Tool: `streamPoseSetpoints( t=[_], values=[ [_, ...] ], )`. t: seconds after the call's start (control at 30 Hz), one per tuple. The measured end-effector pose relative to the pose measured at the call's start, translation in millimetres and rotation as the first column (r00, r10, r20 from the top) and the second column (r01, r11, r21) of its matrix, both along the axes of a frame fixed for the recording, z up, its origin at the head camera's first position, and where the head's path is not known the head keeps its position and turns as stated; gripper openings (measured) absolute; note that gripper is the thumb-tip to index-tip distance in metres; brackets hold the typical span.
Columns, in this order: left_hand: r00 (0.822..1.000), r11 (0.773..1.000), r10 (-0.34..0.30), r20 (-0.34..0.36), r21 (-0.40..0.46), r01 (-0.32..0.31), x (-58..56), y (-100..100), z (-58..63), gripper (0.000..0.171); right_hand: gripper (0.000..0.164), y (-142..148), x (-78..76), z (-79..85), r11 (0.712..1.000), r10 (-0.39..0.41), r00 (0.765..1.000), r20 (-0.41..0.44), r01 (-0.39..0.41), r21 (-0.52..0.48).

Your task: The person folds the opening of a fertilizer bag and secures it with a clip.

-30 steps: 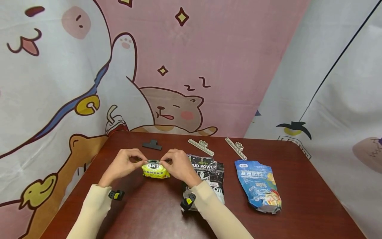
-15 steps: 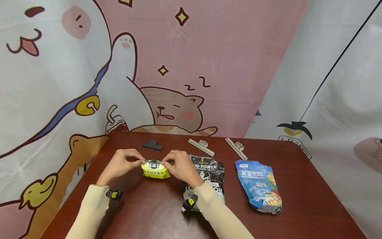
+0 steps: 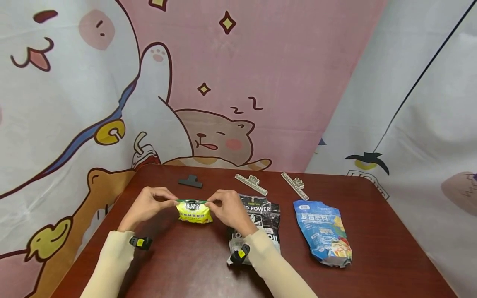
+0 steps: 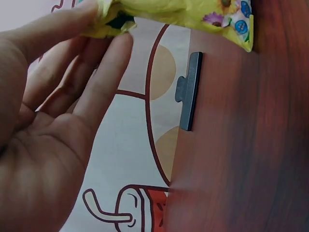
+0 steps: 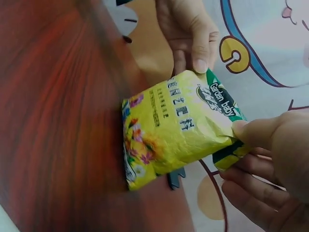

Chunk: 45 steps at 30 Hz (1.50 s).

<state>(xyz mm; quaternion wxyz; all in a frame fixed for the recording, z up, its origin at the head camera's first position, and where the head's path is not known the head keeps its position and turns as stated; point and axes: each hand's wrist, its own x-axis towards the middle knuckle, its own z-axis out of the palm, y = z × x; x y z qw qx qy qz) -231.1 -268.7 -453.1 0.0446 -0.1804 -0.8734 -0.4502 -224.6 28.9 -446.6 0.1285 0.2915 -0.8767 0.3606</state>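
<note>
- The left hand (image 3: 149, 207) pinches the upper left corner of the yellow packet (image 3: 194, 213), thumb in front and fingers behind.
- The right hand (image 3: 232, 210) pinches the packet's upper right corner between thumb and fingers, so 2 hands grasp it.
- The packet is left of centre in the lower half of the head frame, its green top edge stretched between the hands; whether its base touches the table (image 3: 186, 260) I cannot tell.
- Behind it, at mid-left, lies a black clip (image 3: 190, 181); 2 pale clips (image 3: 251, 184) lie farther right.
- At lower centre, a black bag (image 3: 269, 217) is partly hidden by the right forearm.
- At lower right lies a blue bag (image 3: 323, 234).
- A cartoon backdrop (image 3: 283, 74) fills the upper frame.
</note>
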Motion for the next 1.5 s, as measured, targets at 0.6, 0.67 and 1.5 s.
streamPoseSetpoints(
  t=[0.6, 0.67, 1.5],
  values=[
    [0.990, 0.995, -0.011, 0.143, 0.101, -0.004, -4.8, -9, -8.6, 0.014, 0.010, -8, 12.2, -23.0, 0.882, -0.119, 0.907, 0.405, 0.284, -0.376],
    [0.989, 0.995, -0.003, 0.149, 0.097, -0.011, -4.5, -8, -8.3, 0.014, 0.009, -8, 12.4, -23.2, 0.872, -0.118, 0.901, 0.417, 0.295, -0.391],
    [0.992, 0.996, 0.038, 0.121, -0.079, -0.029, -38.4, -2, 4.9, 0.050, 0.007, -9, 10.7, -24.2, 0.885, -0.039, 0.916, 0.399, 0.217, -0.412]
  ],
)
